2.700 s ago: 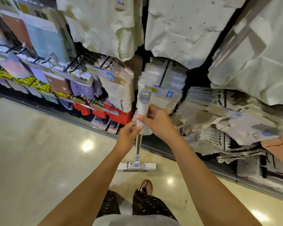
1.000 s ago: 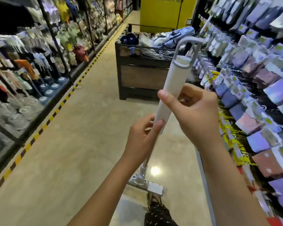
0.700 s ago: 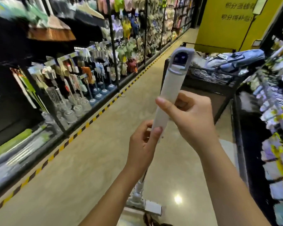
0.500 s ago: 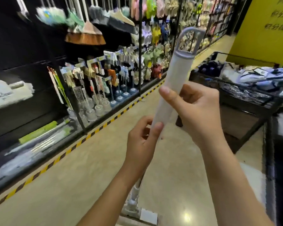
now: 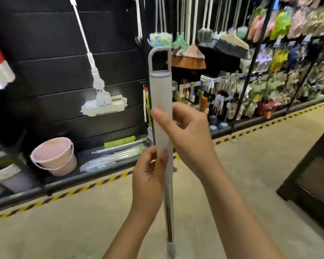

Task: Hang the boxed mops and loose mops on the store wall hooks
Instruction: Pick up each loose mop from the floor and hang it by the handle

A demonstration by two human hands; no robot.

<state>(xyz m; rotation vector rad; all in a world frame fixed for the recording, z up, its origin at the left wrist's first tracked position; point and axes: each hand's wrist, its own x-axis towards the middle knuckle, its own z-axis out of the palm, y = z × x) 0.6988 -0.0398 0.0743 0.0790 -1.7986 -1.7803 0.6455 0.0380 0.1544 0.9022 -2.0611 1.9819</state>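
Observation:
I hold a loose mop (image 5: 160, 94) upright by its white handle, whose grey hanging loop is at the top. My right hand (image 5: 187, 135) grips the white grip section. Just below it, my left hand (image 5: 150, 176) pinches the handle where the metal pole begins. The mop's head is out of view below. On the black slatted wall (image 5: 45, 68) ahead, another white flat mop (image 5: 103, 101) hangs tilted. Boxed mops (image 5: 120, 146) lie on the low shelf beneath it.
A pink bucket (image 5: 53, 156) and a white bucket (image 5: 6, 176) sit on the low shelf at left. Brooms (image 5: 188, 57) and dusters hang to the right of the wall. A yellow-black floor stripe (image 5: 79, 189) edges the shelving. A dark display stand (image 5: 314, 176) is at right.
My view has swung left from the opposite shelves and the aisle to the black wall with the hanging mop. Both hands have kept their hold on the handle, which now stands more upright.

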